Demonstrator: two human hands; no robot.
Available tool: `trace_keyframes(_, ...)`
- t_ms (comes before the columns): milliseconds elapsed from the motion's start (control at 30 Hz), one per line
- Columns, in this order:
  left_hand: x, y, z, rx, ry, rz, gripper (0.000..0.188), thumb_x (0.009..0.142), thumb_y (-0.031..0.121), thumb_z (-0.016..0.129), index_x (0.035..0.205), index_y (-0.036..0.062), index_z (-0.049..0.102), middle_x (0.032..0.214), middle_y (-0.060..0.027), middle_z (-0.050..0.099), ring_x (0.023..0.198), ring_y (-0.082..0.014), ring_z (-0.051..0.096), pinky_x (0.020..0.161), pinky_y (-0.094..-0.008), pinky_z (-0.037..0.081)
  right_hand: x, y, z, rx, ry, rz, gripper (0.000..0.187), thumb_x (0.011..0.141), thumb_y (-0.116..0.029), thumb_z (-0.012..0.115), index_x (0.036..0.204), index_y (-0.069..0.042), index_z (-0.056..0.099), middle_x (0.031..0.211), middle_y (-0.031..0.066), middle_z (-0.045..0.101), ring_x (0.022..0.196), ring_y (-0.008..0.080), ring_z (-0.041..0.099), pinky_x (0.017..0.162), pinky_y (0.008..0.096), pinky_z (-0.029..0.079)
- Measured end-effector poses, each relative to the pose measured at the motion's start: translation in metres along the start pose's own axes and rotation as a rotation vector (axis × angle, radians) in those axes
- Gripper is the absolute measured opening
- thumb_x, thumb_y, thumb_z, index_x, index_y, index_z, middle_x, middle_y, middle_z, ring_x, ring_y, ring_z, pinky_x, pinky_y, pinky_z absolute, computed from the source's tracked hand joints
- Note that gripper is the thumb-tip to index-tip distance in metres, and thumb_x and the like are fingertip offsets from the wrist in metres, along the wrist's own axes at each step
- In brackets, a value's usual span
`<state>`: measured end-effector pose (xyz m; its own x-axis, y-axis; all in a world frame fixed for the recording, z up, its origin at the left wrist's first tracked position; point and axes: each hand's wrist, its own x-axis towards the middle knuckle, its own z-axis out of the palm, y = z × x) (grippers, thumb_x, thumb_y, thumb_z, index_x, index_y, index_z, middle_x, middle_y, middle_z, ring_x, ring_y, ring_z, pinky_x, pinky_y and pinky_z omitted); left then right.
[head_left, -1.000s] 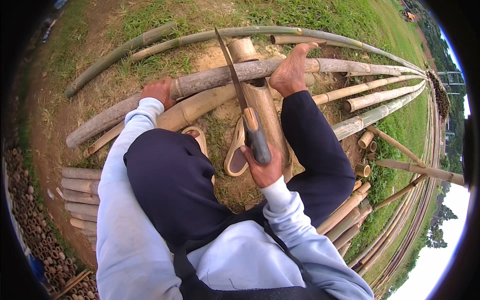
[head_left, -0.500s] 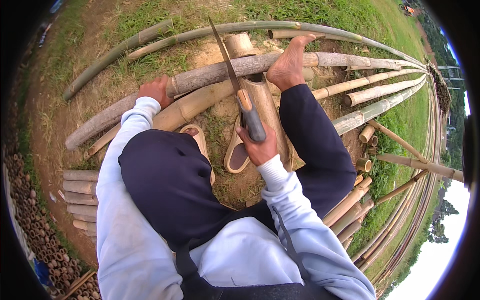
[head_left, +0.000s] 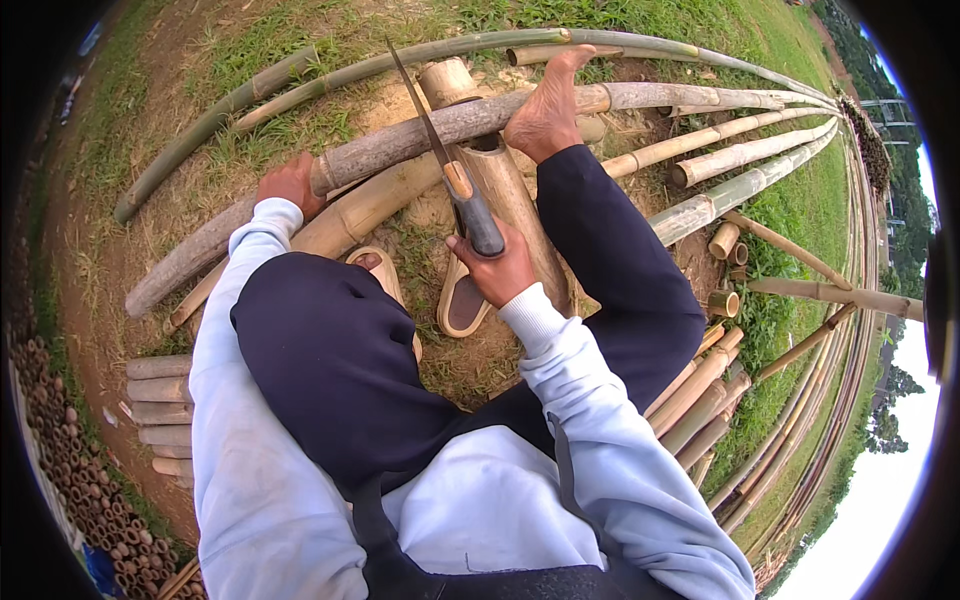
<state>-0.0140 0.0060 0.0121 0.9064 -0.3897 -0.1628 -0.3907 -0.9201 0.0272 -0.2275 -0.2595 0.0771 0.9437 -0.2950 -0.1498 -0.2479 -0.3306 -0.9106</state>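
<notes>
My right hand (head_left: 497, 262) is wrapped round the dark handle of a hand saw (head_left: 457, 183). The saw's long blade points away from me and crosses a thick bamboo pole (head_left: 420, 137). My left hand (head_left: 291, 186) grips that pole to the left of the blade, fingers curled over it. My bare right foot (head_left: 547, 110) presses on the pole to the right of the saw. Beneath it lie another bamboo length (head_left: 345, 220) and an upright-pointing bamboo piece (head_left: 512, 200) with an open end. An empty sandal (head_left: 463, 303) lies below the saw handle.
Long green bamboo poles (head_left: 410, 62) lie beyond the work. Several more (head_left: 740, 192) stretch off to the right. Cut bamboo pieces are stacked at the lower left (head_left: 160, 390) and right (head_left: 705, 395). A large pile of cut tubes (head_left: 95, 500) fills the far left.
The whole view has shifted slightly, so things sit a little further left and up. My hands keep their holds on the saw and the pole.
</notes>
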Motion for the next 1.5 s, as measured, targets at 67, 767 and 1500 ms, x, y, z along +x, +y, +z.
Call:
trace_keyframes(67,-0.002,-0.009,0.004,0.052,-0.006,0.039,0.061,0.072,0.04,0.084,0.114,0.0062,0.055,0.113,-0.0207,0.07,0.104,-0.0401,0.069,0.09,-0.0499,0.056,-0.015,-0.003,0.005,-0.036,0.031,-0.005,0.031,0.086,-0.02,0.078,0.102,0.0,0.062,0.081,0.0194,0.063,0.074,0.0312,0.062,0.074,0.0389,0.05)
trace_keyframes(767,0.0,-0.015,0.008,0.009,0.009,0.001,0.061,0.073,0.033,0.085,0.12,0.008,0.055,0.118,-0.0168,0.068,0.109,-0.0398,0.067,0.094,-0.0488,0.055,-0.171,-0.054,-0.067,-0.106,-0.001,0.103,0.034,0.087,-0.002,0.073,0.121,0.002,0.067,0.083,0.0086,0.07,0.076,0.0111,0.066,0.072,0.0268,0.051)
trace_keyframes(1500,0.005,0.007,0.01,-0.025,0.008,0.028,0.062,0.074,0.034,0.083,0.123,0.0081,0.055,0.119,-0.0181,0.068,0.109,-0.0416,0.066,0.094,-0.0491,0.055,-0.003,0.011,-0.008,-0.078,0.104,0.028,0.031,0.086,-0.021,0.08,0.087,0.005,0.063,0.066,0.0088,0.059,0.063,0.0157,0.051,0.062,0.0361,0.046)
